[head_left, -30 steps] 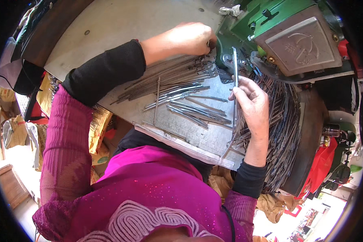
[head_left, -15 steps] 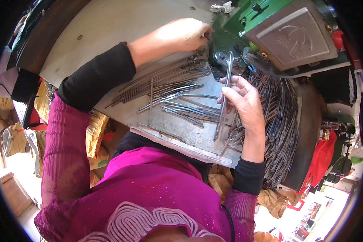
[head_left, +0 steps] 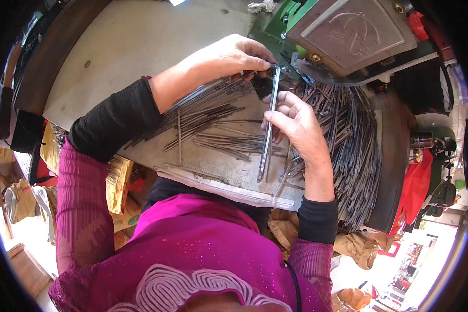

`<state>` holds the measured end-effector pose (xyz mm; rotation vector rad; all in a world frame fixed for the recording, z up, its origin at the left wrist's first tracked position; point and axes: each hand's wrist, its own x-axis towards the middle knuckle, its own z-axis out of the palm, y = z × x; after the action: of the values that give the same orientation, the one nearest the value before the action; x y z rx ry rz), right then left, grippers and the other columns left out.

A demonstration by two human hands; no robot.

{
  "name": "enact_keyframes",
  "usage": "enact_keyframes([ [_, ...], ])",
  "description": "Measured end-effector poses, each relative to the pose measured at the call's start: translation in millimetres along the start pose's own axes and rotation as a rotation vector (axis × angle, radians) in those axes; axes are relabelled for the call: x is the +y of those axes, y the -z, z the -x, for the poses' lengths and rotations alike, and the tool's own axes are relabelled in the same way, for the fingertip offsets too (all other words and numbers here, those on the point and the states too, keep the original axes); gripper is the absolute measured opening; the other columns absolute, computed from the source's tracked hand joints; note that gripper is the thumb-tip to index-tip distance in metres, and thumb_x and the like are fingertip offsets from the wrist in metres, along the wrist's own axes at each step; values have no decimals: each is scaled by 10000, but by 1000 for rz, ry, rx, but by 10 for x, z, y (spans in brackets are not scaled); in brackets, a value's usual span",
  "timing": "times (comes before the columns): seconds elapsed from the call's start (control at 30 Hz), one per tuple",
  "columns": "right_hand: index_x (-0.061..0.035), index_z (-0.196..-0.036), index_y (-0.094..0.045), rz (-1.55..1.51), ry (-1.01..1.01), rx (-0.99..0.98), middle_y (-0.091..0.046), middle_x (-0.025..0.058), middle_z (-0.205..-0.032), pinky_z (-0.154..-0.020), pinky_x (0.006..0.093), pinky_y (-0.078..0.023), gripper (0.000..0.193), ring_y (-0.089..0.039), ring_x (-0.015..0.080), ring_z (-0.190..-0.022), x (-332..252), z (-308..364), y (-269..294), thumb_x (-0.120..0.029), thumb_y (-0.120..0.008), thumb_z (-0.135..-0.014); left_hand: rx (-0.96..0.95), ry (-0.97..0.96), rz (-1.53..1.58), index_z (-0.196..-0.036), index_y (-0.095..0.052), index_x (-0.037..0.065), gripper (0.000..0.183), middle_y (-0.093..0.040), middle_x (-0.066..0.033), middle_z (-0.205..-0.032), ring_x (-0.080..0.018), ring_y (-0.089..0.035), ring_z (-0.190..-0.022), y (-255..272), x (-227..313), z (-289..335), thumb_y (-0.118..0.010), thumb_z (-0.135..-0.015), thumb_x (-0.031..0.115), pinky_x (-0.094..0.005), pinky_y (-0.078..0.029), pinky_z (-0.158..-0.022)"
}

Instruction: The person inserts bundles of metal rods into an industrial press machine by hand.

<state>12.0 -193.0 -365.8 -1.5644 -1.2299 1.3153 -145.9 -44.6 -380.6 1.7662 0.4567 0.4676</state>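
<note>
My right hand [head_left: 300,129] grips a bundle of slim, shiny metal ribs [head_left: 268,140] between thumb and fingers, the bundle standing nearly upright in view. At its upper end my left hand [head_left: 239,56] is closed in a pinch, thumb and fingertips right beside the tip; what they pinch is too small to make out. Both hands are just in front of a green machine [head_left: 275,26] with a grey metal plate [head_left: 356,34] embossed with an umbrella shape. Under my left forearm, long thin dark rods [head_left: 192,106] lie on the metal tabletop [head_left: 135,47].
A large heap of metal ribs [head_left: 351,156] fills the right side of the table. Several loose ribs [head_left: 226,145] lie near its front edge. A crumpled white rag [head_left: 262,6] rests by the machine. Brown paper sacks [head_left: 359,249] and a red bag [head_left: 413,187] are beyond the table.
My left hand has come down and right to the upper tip of the ribs. My right hand and the ribs have shifted slightly left in view. The whole view has also shifted.
</note>
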Motion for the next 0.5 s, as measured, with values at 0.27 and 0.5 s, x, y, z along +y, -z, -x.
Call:
enact_keyframes([
  [0.27, 3, -1022, -535, 4, 16, 1, -615, 36, -706, -471, 203, -427, 239, -549, 71, -564, 22, -4, 13, -112, -583, -818, 61, 12, 52, -1092, -629, 50, 337, -589, -18, -756, -78, -510, -621, -37, 60, 41, -611, -842, 276, -208, -400, -539],
  [0.5, 3, -1025, -536, -33, 16, 24, -623, 48, -725, -471, 206, -430, 233, -556, 83, -571, -5, 11, 3, -100, -576, -820, 38, 11, 66, -1079, -624, 23, 335, -581, -23, -742, -80, -508, -598, -84, 138, 28, -611, -846, 262, -213, -396, -525],
])
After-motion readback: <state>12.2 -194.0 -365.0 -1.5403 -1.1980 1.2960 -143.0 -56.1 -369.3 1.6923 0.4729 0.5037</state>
